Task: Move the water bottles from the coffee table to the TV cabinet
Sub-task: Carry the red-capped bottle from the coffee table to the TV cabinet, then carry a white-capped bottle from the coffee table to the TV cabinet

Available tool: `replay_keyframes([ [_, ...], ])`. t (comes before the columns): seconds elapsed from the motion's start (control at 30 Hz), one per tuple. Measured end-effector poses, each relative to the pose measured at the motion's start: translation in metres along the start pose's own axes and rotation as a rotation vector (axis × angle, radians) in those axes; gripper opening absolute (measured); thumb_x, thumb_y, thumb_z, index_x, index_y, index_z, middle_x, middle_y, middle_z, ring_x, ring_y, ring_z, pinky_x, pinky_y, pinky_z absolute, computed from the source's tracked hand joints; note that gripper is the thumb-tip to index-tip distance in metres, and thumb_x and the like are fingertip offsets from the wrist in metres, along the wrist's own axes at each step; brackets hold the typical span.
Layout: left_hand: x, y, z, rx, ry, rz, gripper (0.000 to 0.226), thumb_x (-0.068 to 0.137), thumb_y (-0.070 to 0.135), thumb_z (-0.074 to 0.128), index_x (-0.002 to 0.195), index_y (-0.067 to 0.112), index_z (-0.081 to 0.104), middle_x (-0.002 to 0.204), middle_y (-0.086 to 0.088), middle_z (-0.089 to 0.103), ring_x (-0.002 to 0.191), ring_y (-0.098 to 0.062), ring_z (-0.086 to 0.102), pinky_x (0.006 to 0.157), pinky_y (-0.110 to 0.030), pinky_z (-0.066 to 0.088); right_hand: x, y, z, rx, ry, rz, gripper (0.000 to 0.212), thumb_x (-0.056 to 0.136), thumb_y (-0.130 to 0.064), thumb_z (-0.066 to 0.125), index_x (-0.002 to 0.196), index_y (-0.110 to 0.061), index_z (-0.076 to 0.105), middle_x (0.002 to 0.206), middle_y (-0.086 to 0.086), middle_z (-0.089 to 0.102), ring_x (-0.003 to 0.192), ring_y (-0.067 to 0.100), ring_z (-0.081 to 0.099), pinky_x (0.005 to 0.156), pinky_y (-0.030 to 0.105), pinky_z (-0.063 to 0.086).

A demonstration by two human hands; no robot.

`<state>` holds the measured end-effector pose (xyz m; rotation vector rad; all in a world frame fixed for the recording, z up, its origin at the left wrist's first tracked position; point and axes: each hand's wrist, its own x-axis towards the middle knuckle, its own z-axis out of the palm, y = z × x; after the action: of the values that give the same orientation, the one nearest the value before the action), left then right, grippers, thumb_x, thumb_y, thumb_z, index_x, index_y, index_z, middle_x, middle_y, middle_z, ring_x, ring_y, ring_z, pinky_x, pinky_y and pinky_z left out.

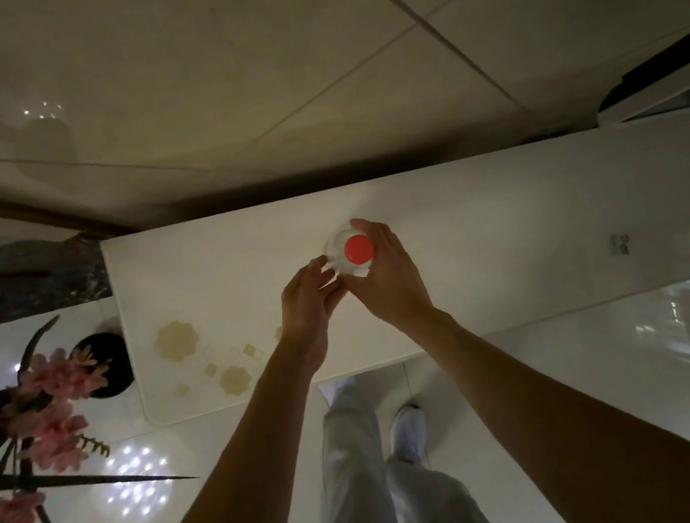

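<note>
Between both hands stands a clear water bottle (pixel 344 256), red-capped, contents indiscernible; the right hand (pixel 386 275) grips it, the left hand (pixel 309 301) cups its side.

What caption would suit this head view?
Both hands, left and right, hold a red-capped water bottle upright over a white cabinet top.

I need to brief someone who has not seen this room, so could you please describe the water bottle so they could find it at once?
Start at the long white cabinet top that runs along the wall. Near its middle, both hands meet around a clear plastic water bottle, seen from above: left hand, right hand. Its round red cap is the only bright red thing there.
</note>
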<state>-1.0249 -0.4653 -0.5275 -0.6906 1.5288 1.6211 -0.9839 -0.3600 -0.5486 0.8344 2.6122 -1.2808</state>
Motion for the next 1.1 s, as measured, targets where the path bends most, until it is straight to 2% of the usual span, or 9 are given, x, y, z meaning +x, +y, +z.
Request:
replay_keyframes([
  [0.13,-0.022,0.021,0.001,-0.001,-0.002,-0.051,0.020,0.102,0.020,0.042,0.108,0.012,0.059,0.125,-0.015,0.062,0.113,-0.030,0.062,0.099,-0.040,0.051,-0.008,-0.013,-0.025,-0.032,-0.072,0.019,0.061,0.084,-0.036,0.070,0.134,-0.010,0.047,0.133,0.009,0.056,0.119,0.024,0.056,0.099,0.025,0.039],
  [0.27,-0.063,0.063,-0.009,-0.011,0.019,-0.010,0.025,0.100,0.015,0.046,0.117,0.002,0.059,0.120,-0.019,0.064,0.106,-0.032,0.066,0.100,-0.044,0.051,-0.027,-0.040,-0.079,-0.015,-0.074,0.037,0.056,0.085,-0.031,0.071,0.134,-0.016,0.047,0.133,0.004,0.056,0.119,0.020,0.055,0.102,0.038,0.049],
  [0.37,-0.102,0.101,-0.014,0.078,-0.026,0.078,0.027,0.099,0.012,0.045,0.117,-0.001,0.060,0.115,-0.020,0.067,0.102,-0.035,0.068,0.095,-0.044,0.053,-0.046,-0.064,-0.127,-0.026,-0.028,0.056,0.042,0.089,-0.025,0.066,0.129,-0.016,0.054,0.129,0.002,0.060,0.115,0.015,0.057,0.101,0.036,0.050],
  [0.5,-0.164,0.136,0.004,0.374,-0.134,0.269,0.022,0.098,0.007,0.045,0.104,0.001,0.066,0.100,-0.020,0.070,0.091,-0.036,0.068,0.088,-0.047,0.055,-0.083,-0.092,-0.180,-0.057,-0.002,0.082,0.027,0.093,-0.024,0.059,0.120,-0.016,0.061,0.120,-0.001,0.064,0.108,0.012,0.060,0.095,0.022,0.047],
  [0.57,-0.191,0.138,0.020,0.557,-0.203,0.355,0.021,0.097,0.007,0.046,0.095,0.009,0.067,0.092,-0.016,0.070,0.085,-0.032,0.068,0.084,-0.046,0.055,-0.107,-0.102,-0.200,-0.120,-0.016,0.066,0.025,0.094,-0.026,0.056,0.117,-0.017,0.062,0.118,-0.003,0.064,0.105,0.010,0.060,0.095,0.022,0.047],
  [0.63,-0.212,0.130,0.032,0.888,-0.270,0.516,0.017,0.096,0.013,0.050,0.097,0.013,0.067,0.090,-0.008,0.071,0.079,-0.025,0.068,0.077,-0.031,0.056,-0.132,-0.105,-0.216,-0.229,-0.051,0.055,0.026,0.096,-0.027,0.053,0.118,-0.017,0.061,0.119,-0.003,0.063,0.107,0.011,0.058,0.096,0.023,0.045],
  [0.73,-0.238,0.111,0.049,1.423,-0.456,0.733,0.019,0.097,0.021,0.052,0.109,0.013,0.064,0.098,-0.003,0.069,0.079,-0.014,0.062,0.070,-0.012,0.039,-0.173,-0.099,-0.231,-0.314,-0.065,0.125,0.026,0.097,-0.027,0.049,0.119,-0.017,0.059,0.121,-0.002,0.061,0.111,0.013,0.056,0.098,0.028,0.045],
  [0.9,-0.276,0.081,0.076,1.849,-0.767,0.667,0.026,0.099,0.031,0.047,0.117,0.014,0.057,0.111,-0.004,0.065,0.096,-0.018,0.062,0.082,-0.023,0.043,-0.253,-0.082,-0.242,-0.263,0.018,0.308,0.025,0.095,-0.025,0.050,0.115,-0.016,0.063,0.118,0.000,0.064,0.108,0.017,0.059,0.093,0.035,0.049],
  [1.1,-0.331,0.048,0.106,1.996,-0.973,0.728,0.030,0.099,0.033,0.042,0.117,0.013,0.055,0.115,-0.007,0.063,0.101,-0.022,0.060,0.090,-0.036,0.048,-0.358,-0.064,-0.246,-0.172,0.116,0.468,0.025,0.097,-0.025,0.050,0.115,-0.014,0.063,0.116,0.003,0.065,0.102,0.017,0.062,0.083,0.027,0.050],
])
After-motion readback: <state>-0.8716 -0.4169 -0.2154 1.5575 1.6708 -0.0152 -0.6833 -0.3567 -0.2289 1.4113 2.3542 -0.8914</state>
